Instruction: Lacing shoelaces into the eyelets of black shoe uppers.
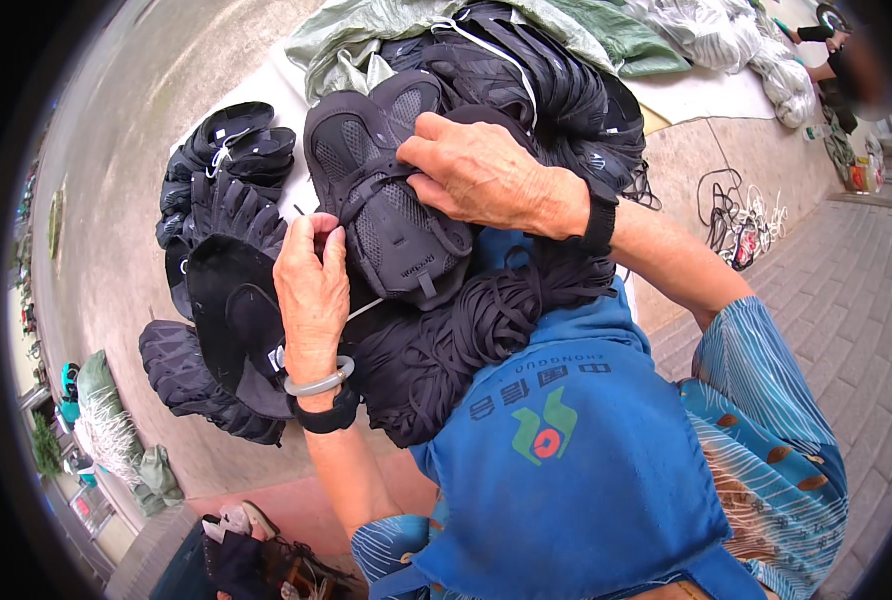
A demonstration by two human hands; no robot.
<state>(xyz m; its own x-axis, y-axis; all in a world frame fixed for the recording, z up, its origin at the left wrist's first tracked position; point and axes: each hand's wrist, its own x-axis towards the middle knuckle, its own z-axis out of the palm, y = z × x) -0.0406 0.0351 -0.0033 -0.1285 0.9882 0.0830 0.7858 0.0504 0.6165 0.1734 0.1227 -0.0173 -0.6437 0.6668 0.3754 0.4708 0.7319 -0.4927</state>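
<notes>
A pair of black mesh shoe uppers (398, 235) lies before me, toes pointing away. A flat black shoelace (368, 187) crosses the nearer upper. My right hand (491, 180) is closed at the right side of this upper, fingertips pinching the lace. To the left of the upper, my left hand (311, 280) pinches a dark lace end between thumb and fingers, its tip sticking out above them. A thick bundle of loose black laces (496, 315) rests across my lap, below the uppers, on a blue apron (566, 500).
Stacked black shoe uppers (231, 290) stand at the left. More nested uppers (526, 70) lie at the far side beside a pale green woven sheet (346, 50). Tangled cords (741, 220) lie on the floor at right. Another person (846, 75) is at the far right.
</notes>
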